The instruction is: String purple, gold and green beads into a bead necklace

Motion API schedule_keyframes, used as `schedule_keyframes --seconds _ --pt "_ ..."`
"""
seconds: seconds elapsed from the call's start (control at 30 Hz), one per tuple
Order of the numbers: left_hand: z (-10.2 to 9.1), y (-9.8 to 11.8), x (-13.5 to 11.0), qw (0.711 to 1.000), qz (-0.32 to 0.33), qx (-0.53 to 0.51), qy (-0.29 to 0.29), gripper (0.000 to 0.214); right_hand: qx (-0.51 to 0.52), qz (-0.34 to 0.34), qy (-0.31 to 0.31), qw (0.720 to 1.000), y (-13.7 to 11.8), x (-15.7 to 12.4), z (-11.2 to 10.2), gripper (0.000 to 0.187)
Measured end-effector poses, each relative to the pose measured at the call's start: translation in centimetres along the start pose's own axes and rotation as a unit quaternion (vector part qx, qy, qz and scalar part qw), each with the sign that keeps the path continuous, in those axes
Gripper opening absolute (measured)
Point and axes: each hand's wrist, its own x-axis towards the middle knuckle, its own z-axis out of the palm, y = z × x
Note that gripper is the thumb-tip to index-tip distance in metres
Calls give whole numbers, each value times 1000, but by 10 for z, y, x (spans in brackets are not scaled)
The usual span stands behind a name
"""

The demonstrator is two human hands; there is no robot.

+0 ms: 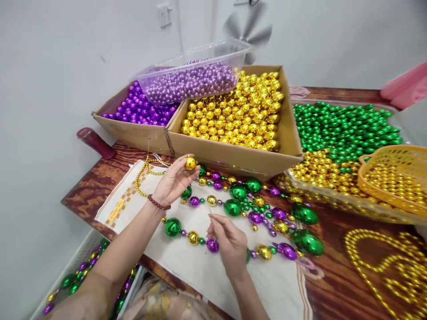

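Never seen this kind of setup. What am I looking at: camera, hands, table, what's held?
No machine here: a person works bare-handed, seen by one camera worn on the head, looking forward and down. The left hand holds up a shiny round gold bead. The right hand is pinched; anything thin in it is too fine to identify. On the dark, wood-grained table lie a white cloth with brown trim and, partly over it, strings of green, purple and gold beads. Brown cardboard boxes stand behind.
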Motion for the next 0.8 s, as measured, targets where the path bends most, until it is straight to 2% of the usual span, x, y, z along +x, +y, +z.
schedule_keyframes --seconds 0.1,0.33,0.63,0.8 --pt "-2 -5 -1 999 -3 -28 16 12 -13 -12 -9 1000 1 1 2 17" --pt "-2 -10 -4 998 -8 -58 26 10 -29 -14 -15 999 4 3 5 16" --pt "-4 -13 -3 999 3 -32 25 16 -25 -5 -18 999 8 2 8 16" --pt "1 -13 -8 999 24 -32 3 23 -23 -4 -17 1000 14 1 10 17"
